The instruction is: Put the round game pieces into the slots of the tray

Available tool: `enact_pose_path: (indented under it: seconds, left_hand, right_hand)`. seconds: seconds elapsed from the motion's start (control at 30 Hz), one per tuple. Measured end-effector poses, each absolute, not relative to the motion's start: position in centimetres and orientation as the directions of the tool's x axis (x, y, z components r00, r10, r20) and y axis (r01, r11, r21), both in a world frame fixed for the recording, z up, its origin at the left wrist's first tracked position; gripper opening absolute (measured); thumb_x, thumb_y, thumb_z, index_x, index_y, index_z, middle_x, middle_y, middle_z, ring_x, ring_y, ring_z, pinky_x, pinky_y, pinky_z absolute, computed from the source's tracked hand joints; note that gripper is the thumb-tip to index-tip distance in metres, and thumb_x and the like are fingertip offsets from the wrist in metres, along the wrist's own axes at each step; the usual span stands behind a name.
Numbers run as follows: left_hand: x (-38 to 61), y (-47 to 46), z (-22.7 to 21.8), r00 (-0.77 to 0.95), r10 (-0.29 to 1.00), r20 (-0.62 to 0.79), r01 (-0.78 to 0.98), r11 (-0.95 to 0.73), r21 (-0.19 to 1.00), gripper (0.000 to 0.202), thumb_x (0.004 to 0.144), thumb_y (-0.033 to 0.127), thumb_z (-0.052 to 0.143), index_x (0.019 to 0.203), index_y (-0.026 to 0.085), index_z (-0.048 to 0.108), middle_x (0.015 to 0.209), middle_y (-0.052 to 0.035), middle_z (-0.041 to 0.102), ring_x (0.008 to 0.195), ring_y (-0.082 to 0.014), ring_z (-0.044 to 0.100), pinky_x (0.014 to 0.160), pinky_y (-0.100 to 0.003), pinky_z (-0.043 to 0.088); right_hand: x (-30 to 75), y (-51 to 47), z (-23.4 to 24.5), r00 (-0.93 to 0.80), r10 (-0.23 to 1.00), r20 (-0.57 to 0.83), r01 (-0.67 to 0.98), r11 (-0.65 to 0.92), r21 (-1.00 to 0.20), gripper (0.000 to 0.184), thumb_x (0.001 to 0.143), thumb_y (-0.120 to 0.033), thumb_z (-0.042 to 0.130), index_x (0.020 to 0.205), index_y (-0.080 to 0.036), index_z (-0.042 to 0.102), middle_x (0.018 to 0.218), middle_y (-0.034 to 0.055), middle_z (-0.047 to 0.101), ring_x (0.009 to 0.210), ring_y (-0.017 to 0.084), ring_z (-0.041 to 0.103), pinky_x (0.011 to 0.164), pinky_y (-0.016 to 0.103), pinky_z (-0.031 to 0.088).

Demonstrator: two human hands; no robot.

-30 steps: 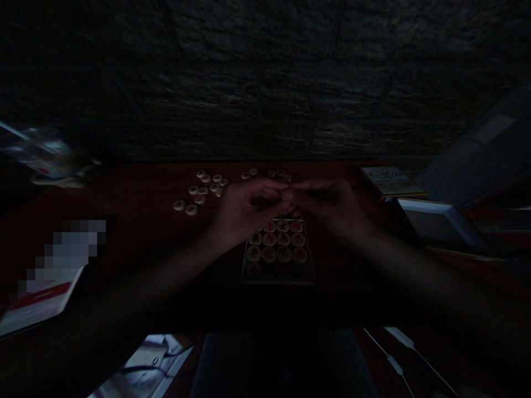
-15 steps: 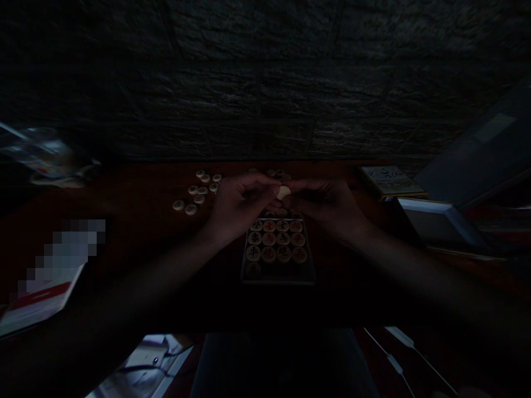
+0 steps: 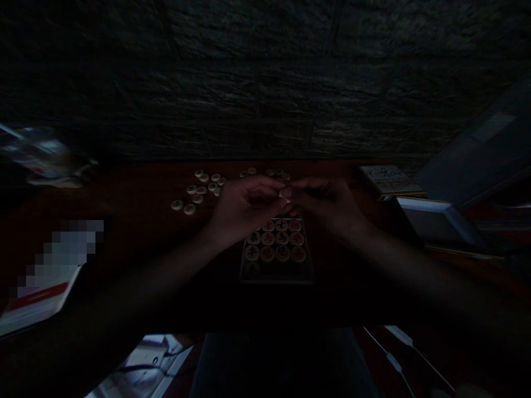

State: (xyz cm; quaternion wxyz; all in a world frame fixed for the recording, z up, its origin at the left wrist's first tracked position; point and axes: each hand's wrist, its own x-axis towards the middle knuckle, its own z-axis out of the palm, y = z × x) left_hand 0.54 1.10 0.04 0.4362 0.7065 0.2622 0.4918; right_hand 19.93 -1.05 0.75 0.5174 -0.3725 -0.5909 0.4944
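Observation:
The scene is very dark. My left hand (image 3: 243, 207) and my right hand (image 3: 326, 207) meet above a dark wooden table (image 3: 136, 221), fingertips pinched together on one pale round game piece (image 3: 284, 193). Directly below them lies a small dark tray (image 3: 277, 275) filled with rows of round pieces (image 3: 274, 246) marked in red and black. Several loose pale pieces (image 3: 203, 188) lie scattered on the table behind my left hand, and more loose pieces (image 3: 265, 173) sit farther back near the wall.
A dark brick wall (image 3: 265, 83) rises behind the table. At the right lie a flat box (image 3: 390, 181) and a pale framed panel (image 3: 440, 224). A red and white booklet (image 3: 37, 301) sits at the left. White cables (image 3: 398, 354) run at the lower right.
The pale piece showed its flat face between my fingertips half a second ago; now it is turned and mostly covered. Both hands stay together over the tray.

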Motion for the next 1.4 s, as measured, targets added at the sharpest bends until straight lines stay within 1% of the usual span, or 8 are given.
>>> enact_pose_path:
  seconds: [0.27,0.47,0.73,0.87,1.0,1.13,1.27,1.4]
  left_hand:
    - [0.53,0.72,0.05,0.4,0.805,0.438,0.004,-0.48,0.877,0.032,0.077,0.034,0.091,0.102,0.019,0.076,0.093,-0.0062,0.083,0.084,-0.0213,0.08,0.077,-0.031,0.064]
    - [0.31,1.12,-0.03,0.361,0.793,0.491,0.084,-0.552,0.829,0.026,0.082,0.031,0.086,0.105,0.021,0.079,0.098,-0.006,0.083,0.086,-0.0204,0.079,0.08,-0.031,0.063]
    - [0.3,1.2,0.13,0.317,0.803,0.504,0.171,-0.571,0.803,0.025,0.087,0.029,0.08,0.11,0.02,0.081,0.104,-0.007,0.084,0.09,-0.0203,0.079,0.08,-0.03,0.063]
    - [0.46,1.22,0.11,0.306,0.818,0.488,0.085,-0.534,0.841,0.027,0.086,0.031,0.082,0.109,0.018,0.08,0.104,-0.0081,0.084,0.093,-0.0213,0.08,0.083,-0.03,0.064]
    - [0.59,1.14,0.23,0.319,0.848,0.423,-0.004,-0.446,0.895,0.027,0.086,0.037,0.082,0.106,0.019,0.08,0.1,-0.0074,0.084,0.089,-0.0205,0.081,0.081,-0.03,0.065]
    - [0.65,0.95,0.54,0.335,0.879,0.339,-0.067,-0.337,0.939,0.025,0.087,0.041,0.081,0.101,0.02,0.081,0.095,-0.0062,0.083,0.078,-0.0191,0.08,0.074,-0.03,0.067]
    - [0.69,0.87,0.65,0.359,0.884,0.298,-0.115,-0.276,0.954,0.026,0.085,0.042,0.082,0.098,0.019,0.081,0.097,-0.0069,0.083,0.077,-0.0198,0.08,0.074,-0.032,0.068]
    - [0.69,0.91,0.45,0.361,0.891,0.275,-0.173,-0.226,0.959,0.028,0.081,0.039,0.086,0.1,0.019,0.08,0.092,-0.0054,0.082,0.077,-0.0202,0.08,0.072,-0.032,0.069]
  right_hand:
    - [19.97,-1.03,0.66,-0.145,0.965,0.218,-0.012,0.219,-0.976,0.038,0.067,-0.048,0.096,0.089,-0.019,0.083,0.074,0.0016,0.079,0.058,0.014,0.068,0.055,0.026,0.056]
    - [20.03,-1.19,0.61,-0.12,0.964,0.239,-0.04,0.236,-0.971,0.04,0.072,-0.047,0.094,0.1,-0.021,0.082,0.081,0.0025,0.08,0.065,0.015,0.072,0.057,0.026,0.058]
    - [20.07,-1.22,1.0,-0.142,0.937,0.319,-0.013,0.32,-0.947,0.033,0.076,-0.045,0.09,0.098,-0.02,0.083,0.08,0.0032,0.081,0.064,0.016,0.073,0.056,0.026,0.058]
    - [20.0,-1.25,1.04,-0.167,0.91,0.379,0.046,0.391,-0.919,0.028,0.079,-0.043,0.089,0.098,-0.023,0.083,0.088,0.004,0.082,0.072,0.018,0.075,0.066,0.031,0.061]
    - [20.0,-1.29,0.92,-0.192,0.871,0.452,0.073,0.472,-0.878,0.028,0.079,-0.042,0.089,0.1,-0.024,0.084,0.092,0.0033,0.082,0.082,0.02,0.076,0.077,0.033,0.062]
    - [20.34,-1.33,0.69,-0.214,0.838,0.502,0.206,0.541,-0.815,0.029,0.083,-0.039,0.087,0.109,-0.026,0.083,0.094,0.0032,0.079,0.083,0.019,0.073,0.078,0.033,0.058]
    - [20.71,-1.44,0.76,-0.208,0.792,0.574,0.337,0.609,-0.718,0.032,0.084,-0.036,0.087,0.114,-0.026,0.082,0.097,0.0045,0.076,0.083,0.02,0.07,0.076,0.034,0.056]
    - [20.82,-1.65,1.15,-0.223,0.746,0.628,0.412,0.656,-0.633,0.029,0.085,-0.037,0.086,0.111,-0.026,0.082,0.096,0.0049,0.074,0.08,0.019,0.067,0.073,0.033,0.055]
